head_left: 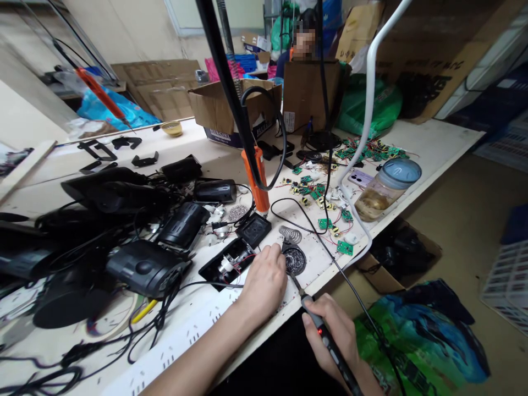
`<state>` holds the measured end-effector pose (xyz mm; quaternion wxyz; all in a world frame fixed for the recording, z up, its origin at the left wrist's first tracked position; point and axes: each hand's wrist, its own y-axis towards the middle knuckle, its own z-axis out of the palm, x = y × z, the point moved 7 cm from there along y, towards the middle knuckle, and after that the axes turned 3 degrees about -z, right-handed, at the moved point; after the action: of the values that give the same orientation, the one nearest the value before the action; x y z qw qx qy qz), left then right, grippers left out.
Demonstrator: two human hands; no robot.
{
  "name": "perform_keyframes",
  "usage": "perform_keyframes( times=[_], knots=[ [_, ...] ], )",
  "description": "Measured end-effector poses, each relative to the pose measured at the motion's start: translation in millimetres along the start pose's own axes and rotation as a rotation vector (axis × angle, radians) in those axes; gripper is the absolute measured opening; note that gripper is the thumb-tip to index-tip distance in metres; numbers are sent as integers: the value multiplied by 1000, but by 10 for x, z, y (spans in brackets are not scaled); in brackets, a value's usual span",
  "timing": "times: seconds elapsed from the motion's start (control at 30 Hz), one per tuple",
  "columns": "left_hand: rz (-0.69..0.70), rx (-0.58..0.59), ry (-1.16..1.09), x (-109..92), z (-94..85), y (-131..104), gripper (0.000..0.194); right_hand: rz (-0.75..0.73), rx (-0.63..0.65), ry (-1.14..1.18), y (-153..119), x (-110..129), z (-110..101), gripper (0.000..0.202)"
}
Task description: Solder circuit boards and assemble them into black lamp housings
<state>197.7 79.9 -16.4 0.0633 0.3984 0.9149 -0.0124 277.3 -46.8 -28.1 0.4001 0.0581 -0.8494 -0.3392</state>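
Note:
My right hand [336, 335] grips a black soldering iron [325, 333] with a small red light on its handle. The iron's tip points into a round black soldering iron stand [295, 258] filled with metal shavings, a wire coil [291, 235] rising behind it. My left hand [266, 278] is closed just left of the stand, fingertips curled out of sight; what they hold, if anything, is hidden. Beside it lies an open black plastic housing [212, 273] containing a white part [229, 264] and thin red wires. A square black piece [253, 231] sits behind the housing.
Black device housings and cables [144, 267] crowd the left. Above the bench hangs an orange electric screwdriver [256, 179]. Small green circuit boards [345, 247] spread to the right, near a jar [381, 190] with a blue lid. Cardboard boxes [235, 110] stand behind; another person [284, 63] is beyond.

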Motion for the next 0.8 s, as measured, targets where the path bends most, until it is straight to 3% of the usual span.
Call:
perform_keyframes(
  times=[0.17, 0.27, 0.4, 0.8],
  knots=[
    [-4, -3, 1, 1, -3, 5, 23, 60, 14, 28, 32, -38, -17, 14],
    [-7, -3, 2, 4, 3, 7, 23, 283, -22, 37, 13, -154, -40, 6],
    [-7, 1, -5, 12, 15, 3, 23, 518, -82, 64, -52, -290, -77, 14],
    [-23, 6, -34, 38, 26, -15, 23, 466, -77, 128, -65, -322, -115, 13]
  ],
)
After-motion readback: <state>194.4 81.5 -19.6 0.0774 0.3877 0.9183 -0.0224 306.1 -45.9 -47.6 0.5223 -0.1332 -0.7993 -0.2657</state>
